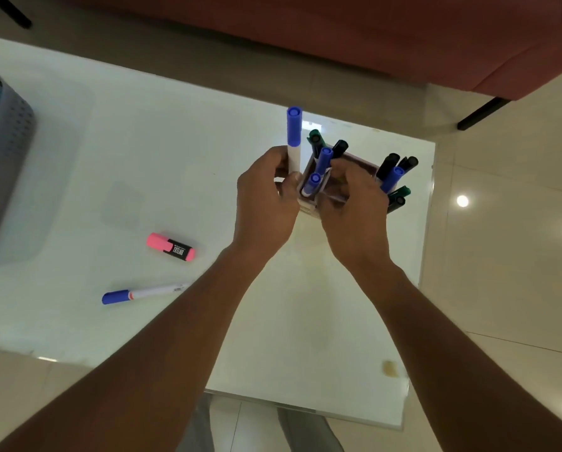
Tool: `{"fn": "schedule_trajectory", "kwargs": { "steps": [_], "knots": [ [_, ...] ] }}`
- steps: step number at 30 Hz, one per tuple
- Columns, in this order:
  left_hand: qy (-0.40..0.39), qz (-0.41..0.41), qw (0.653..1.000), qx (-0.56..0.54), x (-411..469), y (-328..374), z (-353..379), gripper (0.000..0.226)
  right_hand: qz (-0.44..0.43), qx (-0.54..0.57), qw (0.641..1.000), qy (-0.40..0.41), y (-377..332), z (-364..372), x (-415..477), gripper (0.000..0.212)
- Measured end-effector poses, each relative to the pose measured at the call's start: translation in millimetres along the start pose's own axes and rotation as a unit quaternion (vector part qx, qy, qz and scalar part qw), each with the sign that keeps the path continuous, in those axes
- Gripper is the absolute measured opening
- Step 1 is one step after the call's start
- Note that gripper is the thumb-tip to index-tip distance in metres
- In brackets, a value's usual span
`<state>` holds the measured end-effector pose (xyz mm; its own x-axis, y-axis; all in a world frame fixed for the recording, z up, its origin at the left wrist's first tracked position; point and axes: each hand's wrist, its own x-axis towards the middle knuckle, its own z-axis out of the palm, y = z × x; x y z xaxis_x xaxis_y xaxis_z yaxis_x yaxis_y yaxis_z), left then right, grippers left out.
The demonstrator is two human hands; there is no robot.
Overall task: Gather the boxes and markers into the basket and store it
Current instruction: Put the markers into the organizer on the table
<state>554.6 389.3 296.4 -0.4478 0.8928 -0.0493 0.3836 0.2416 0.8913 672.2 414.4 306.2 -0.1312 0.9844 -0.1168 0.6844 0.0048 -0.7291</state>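
Above the table (77, 158), left hand (266, 203) pinches an upright marker (294, 138); right hand (354, 210) clasps the box (309, 195).

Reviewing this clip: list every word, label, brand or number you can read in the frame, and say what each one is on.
Pink highlighter: white lettering on its black label, seen upside down; it looks like "TEXTLINER" but is too blurred to confirm.
Blue-capped marker lying on the table: small dark print near the end of its white barrel, too small to read.
Markers in the box and in the hands: no readable text.
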Motion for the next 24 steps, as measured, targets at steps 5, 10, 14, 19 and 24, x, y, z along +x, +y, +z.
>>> {"fn": "schedule_trajectory", "kwargs": {
  "steps": [5,10,14,19,24],
  "knots": [
    [0.022,0.064,0.997,0.022,-12,0,-4,0.022,-0.056,0.068,0.993,0.080,-21,-9,-7,0.030],
    [-0.016,0.143,0.989,-0.025,1,25,-7,0.028,-0.114,0.104,0.986,0.059,-50,-30,10,0.024],
    [-0.046,0.076,0.996,-0.013,19,35,-2,0.041,-0.105,0.079,0.984,0.123,-54,-55,34,0.021],
    [-0.114,-0.083,0.990,0.026,25,19,9,0.022,-0.068,0.051,0.987,0.136,-39,-67,43,0.024],
    [-0.123,-0.083,0.988,-0.044,22,13,13,0.032,-0.025,0.043,0.995,0.089,-21,-51,28,0.026]
  ]
}}
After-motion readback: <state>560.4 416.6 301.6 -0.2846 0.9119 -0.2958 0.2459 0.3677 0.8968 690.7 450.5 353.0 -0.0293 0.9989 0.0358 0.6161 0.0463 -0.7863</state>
